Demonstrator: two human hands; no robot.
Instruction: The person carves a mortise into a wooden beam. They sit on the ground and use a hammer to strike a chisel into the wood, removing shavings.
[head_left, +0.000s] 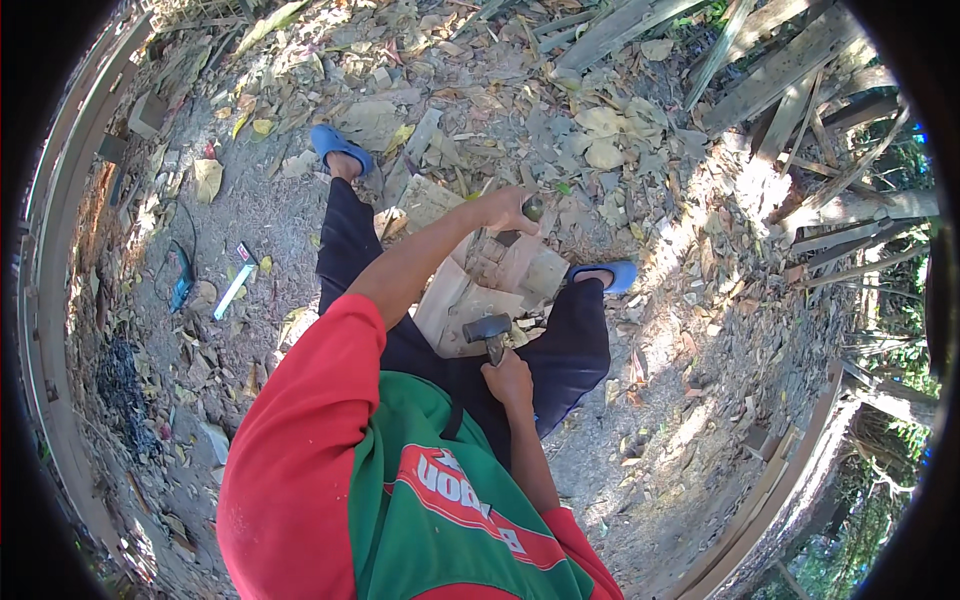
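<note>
- The right hand (510, 380) is closed around the handle of a hammer (488, 330), fingers wrapped tight; the dark metal head sits just above the fist, pointing toward the wood.
- The left hand (505, 210) reaches forward with the arm stretched out, fingers curled around a dark chisel (533, 209) whose rounded end shows just past the knuckles.
- The chisel stands over a pale wood block (500, 275) that lies on the ground between the person's legs; whether its tip touches the wood cannot be told, as the hand covers it.
- The block is chunky and rough-cut, with flat, light faces; a broad slab of it slopes down toward the hammer head, which is just beside its lower edge.
- The person sits or crouches in dark trousers, legs spread to either side of the block, with a blue sandal (340, 147) on the left foot and another blue sandal (612, 274) on the right.
- The upper body wears a red-sleeved shirt with a green front.
- The ground (680, 430) is bare dirt strewn with wood chips and dry leaves.
- A small blue-handled tool (181, 280) and a flat white-and-black object (235, 285) lie on the dirt well to the left.
- Weathered planks (790, 80) are stacked loosely at the upper right.
</note>
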